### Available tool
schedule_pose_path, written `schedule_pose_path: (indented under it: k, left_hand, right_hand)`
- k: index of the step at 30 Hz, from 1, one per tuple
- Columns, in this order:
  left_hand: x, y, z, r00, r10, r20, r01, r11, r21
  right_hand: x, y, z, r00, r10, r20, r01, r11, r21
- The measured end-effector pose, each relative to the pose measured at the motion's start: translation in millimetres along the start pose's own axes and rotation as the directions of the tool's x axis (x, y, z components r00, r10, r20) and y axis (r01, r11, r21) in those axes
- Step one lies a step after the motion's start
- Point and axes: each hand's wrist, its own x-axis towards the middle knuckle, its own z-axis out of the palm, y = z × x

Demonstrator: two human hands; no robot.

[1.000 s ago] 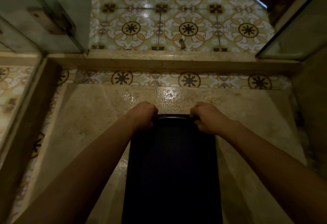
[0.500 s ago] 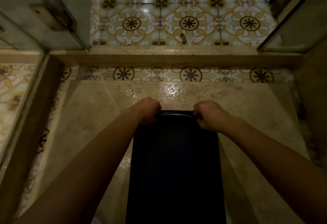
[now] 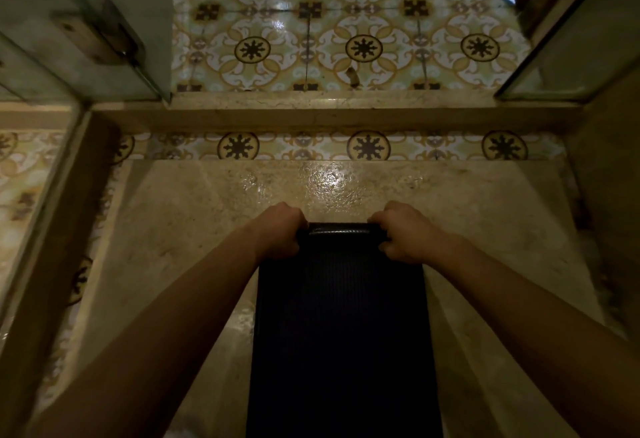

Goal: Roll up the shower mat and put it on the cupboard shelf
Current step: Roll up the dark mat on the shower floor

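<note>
Item one: the shower mat [image 3: 341, 333], dark with a fine ribbed weave, lying lengthwise on the wet stone shower floor [image 3: 173, 247] and running from the bottom edge of the view up to your hands. Its far end is turned over into a narrow roll, which shows as a glossy strip between your two fists.

Item two: your left hand [image 3: 278, 231], curled into a fist over the left end of that rolled edge. The fingers are pressed together and wrapped down around the roll; their tips are hidden underneath.

Item three: your right hand [image 3: 403, 233], curled the same way over the right end of the roll, knuckles up, fingers closed together on the mat. Both forearms are bare and reach in from the lower corners.

Item four: a raised stone kerb [image 3: 329, 110] across the shower entrance, beyond your hands and well apart from the mat.

Item five: patterned floor tiles [image 3: 363, 46], cream and ochre with dark star medallions, past the kerb, and a strip of the same between kerb and stone floor.

Item six: a glass door [image 3: 86, 5] at upper left carrying a metal hinge [image 3: 100, 38]; a second glass panel [image 3: 581, 43] at upper right.
</note>
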Motion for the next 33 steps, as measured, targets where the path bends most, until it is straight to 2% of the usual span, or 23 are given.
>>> schedule_pose_path:
  k: [4, 7, 9, 14, 19, 23, 29, 33]
  left_hand:
    - [1, -1, -2, 0.995, -0.029, -0.09, 0.026, 0.999, -0.034]
    - [-2, 1, -3, 0.987, -0.027, -0.158, 0.035, 0.998, 0.044]
    - [-4, 2, -1, 0.99, 0.037, -0.133, -0.021, 0.993, 0.116]
    - [-4, -2, -5, 0.998, 0.05, 0.037, -0.053, 0.996, 0.07]
    - [1, 1, -3, 0.999, -0.022, -0.048, 0.023, 0.999, 0.033]
    - [0, 0, 3, 0.999, 0.029, -0.017, -0.027, 0.994, 0.102]
    - [-5, 4, 6, 0.998, 0.049, 0.029, -0.055, 0.968, 0.246]
    - [-1, 6, -4, 0.998, 0.038, 0.054, -0.05, 0.968, 0.245]
  right_hand:
    - [-2, 1, -2, 1.0, 0.01, -0.008, -0.01, 0.999, 0.031]
    - [-4, 0, 2, 0.999, 0.024, -0.034, -0.025, 1.0, -0.009]
    - [-5, 0, 2, 0.999, 0.026, -0.036, -0.027, 0.999, -0.043]
    - [-3, 3, -5, 0.999, 0.027, 0.041, -0.024, 0.998, -0.063]
    - [-1, 3, -6, 0.995, 0.058, 0.081, -0.054, 0.997, -0.054]
    - [-3, -1, -1, 0.994, 0.065, 0.086, -0.053, 0.99, -0.129]
    - [-1, -2, -7, 0.987, 0.069, 0.148, -0.049, 0.99, -0.131]
    - [3, -2, -19, 0.984, 0.064, 0.165, -0.046, 0.992, -0.114]
